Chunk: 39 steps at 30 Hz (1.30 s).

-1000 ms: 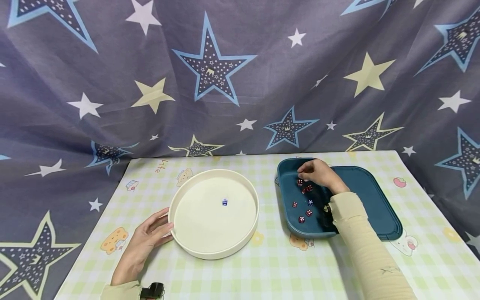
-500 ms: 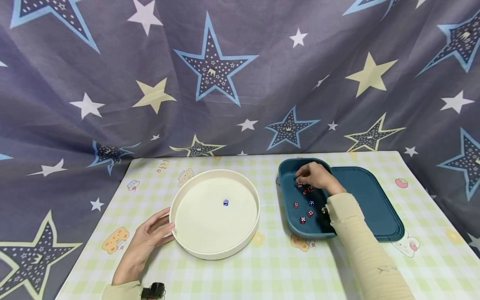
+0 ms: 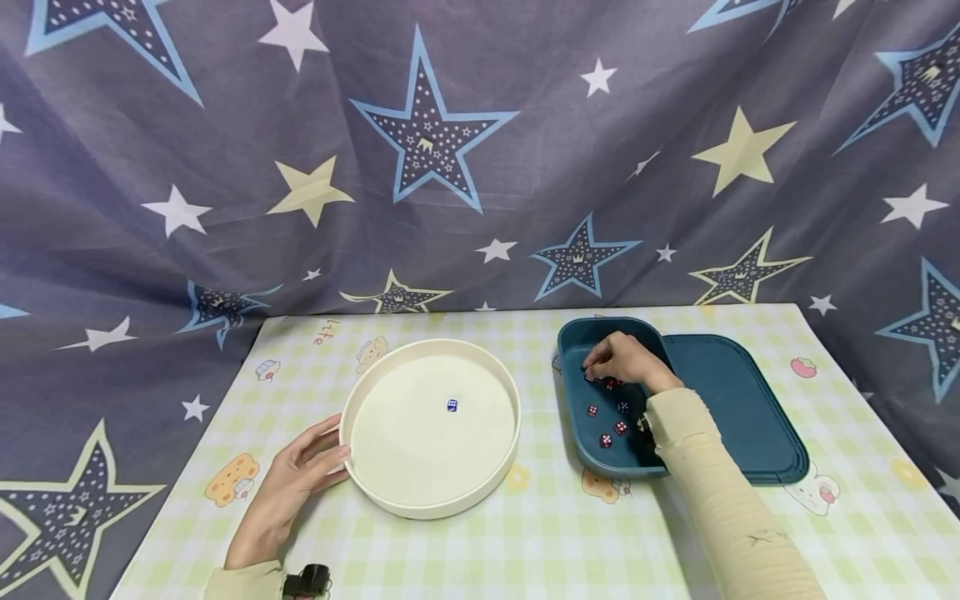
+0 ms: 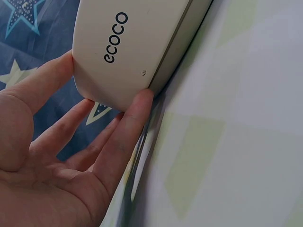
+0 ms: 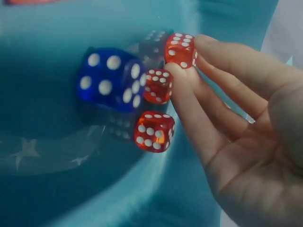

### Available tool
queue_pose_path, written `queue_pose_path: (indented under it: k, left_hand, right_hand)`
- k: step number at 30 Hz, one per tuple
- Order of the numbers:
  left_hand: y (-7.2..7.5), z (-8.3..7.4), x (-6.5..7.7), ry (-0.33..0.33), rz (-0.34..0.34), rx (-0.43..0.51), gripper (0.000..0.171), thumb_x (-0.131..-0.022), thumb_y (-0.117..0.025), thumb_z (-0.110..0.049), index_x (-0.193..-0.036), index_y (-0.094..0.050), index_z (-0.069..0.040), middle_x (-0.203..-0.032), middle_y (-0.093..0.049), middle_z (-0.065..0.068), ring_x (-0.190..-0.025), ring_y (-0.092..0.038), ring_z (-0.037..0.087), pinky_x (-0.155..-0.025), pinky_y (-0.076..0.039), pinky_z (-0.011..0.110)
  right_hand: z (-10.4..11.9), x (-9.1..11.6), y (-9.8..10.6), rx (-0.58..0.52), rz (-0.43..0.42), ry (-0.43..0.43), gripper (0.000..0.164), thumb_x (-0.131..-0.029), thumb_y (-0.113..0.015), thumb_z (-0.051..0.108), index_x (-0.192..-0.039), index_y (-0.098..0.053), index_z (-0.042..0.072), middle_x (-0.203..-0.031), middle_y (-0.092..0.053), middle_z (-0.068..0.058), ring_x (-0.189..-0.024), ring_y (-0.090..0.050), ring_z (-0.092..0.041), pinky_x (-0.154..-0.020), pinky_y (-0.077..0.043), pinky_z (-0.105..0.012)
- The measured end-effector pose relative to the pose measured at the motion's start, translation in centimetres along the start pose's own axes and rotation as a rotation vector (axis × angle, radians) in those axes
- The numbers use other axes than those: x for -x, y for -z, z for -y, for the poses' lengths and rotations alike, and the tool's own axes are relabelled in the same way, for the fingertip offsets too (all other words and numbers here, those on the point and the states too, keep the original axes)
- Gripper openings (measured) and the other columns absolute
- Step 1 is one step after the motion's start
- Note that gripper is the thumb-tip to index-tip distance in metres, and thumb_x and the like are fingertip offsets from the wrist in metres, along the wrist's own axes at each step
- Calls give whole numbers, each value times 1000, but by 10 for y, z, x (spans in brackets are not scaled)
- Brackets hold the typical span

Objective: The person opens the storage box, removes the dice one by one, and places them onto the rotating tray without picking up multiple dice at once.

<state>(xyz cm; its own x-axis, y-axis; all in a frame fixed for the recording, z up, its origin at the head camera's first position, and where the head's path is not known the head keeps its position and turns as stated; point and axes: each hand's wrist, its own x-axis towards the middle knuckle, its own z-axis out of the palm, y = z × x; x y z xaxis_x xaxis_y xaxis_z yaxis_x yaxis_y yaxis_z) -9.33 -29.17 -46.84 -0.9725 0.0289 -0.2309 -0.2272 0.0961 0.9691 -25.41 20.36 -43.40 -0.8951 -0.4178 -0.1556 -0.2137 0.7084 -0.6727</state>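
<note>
My left hand (image 3: 296,475) rests its fingertips against the left side of a round cream tray (image 3: 431,510), fingers mostly straight. In the left wrist view, those fingertips touch the tray's lettered side wall (image 4: 123,56). One blue die (image 3: 452,406) lies inside the tray. Over at the right, my right hand (image 3: 628,360) reaches into a teal box (image 3: 573,421) and pinches a red die (image 5: 180,49) between thumb and fingertip. Two more red dice, one of them (image 5: 155,131) lower, and a blue die (image 5: 111,80) show beside it in the right wrist view.
A teal lid (image 3: 742,400) lies on the table to the right of the box, partly behind the right sleeve (image 3: 720,492). More red dice, including one near the front (image 3: 606,441), are in the box. A starry curtain (image 3: 480,167) hangs behind the checked tablecloth (image 3: 450,558).
My right hand has shifted left and slightly toward me inside the box, and the red die at its fingertips has moved along. My left hand and the tray have stayed put.
</note>
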Motion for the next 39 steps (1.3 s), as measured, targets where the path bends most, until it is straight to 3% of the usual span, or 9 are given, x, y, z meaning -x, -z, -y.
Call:
queue_pose_path:
  k: [6, 12, 25, 34, 39]
  left_hand:
    - [1, 0, 0, -3, 3, -2, 68, -96, -68, -23, -154, -35, -13, -150, -40, 21, -109, -65, 7, -93, -60, 31]
    - [1, 1, -2, -5, 1, 6, 67, -96, -68, -22, -153, -36, -13, -148, -42, 20, -110, -65, 7, -92, -60, 32]
    - [1, 0, 0, 1, -1, -13, 67, -96, -68, -24, -154, -36, -13, -148, -42, 20, -110, -65, 8, -93, -59, 32]
    - [3, 0, -1, 6, 4, -17, 69, -95, -69, -24, -154, -35, -13, -144, -46, 12, -110, -65, 6, -94, -59, 32]
    - [1, 0, -1, 16, -1, -31, 70, -95, -69, -26, -154, -34, -14, -146, -43, 16, -109, -66, 7, -94, -59, 32]
  right_hand:
    - [2, 1, 2, 19, 0, 19, 15, -92, -65, 0, -102, -76, -4, -97, -75, -17, -74, -71, -24, -60, -61, -31]
    - [10, 4, 8, 62, -54, 52, 14, -93, -67, 4, -100, -77, -1, -97, -75, -14, -79, -70, -21, -66, -60, -31]
    - [45, 10, 21, 68, -119, 139, 16, -94, -67, 6, -104, -76, -3, -96, -75, -13, -90, -68, -28, -82, -60, -44]
    - [68, 8, 18, 39, -154, 140, 17, -95, -68, 11, -106, -77, 2, -104, -74, -13, -91, -69, -25, -82, -61, -41]
    - [77, 2, 14, 10, -152, 144, 16, -94, -68, 10, -105, -77, 3, -103, -75, -12, -92, -70, -24, -83, -61, -39]
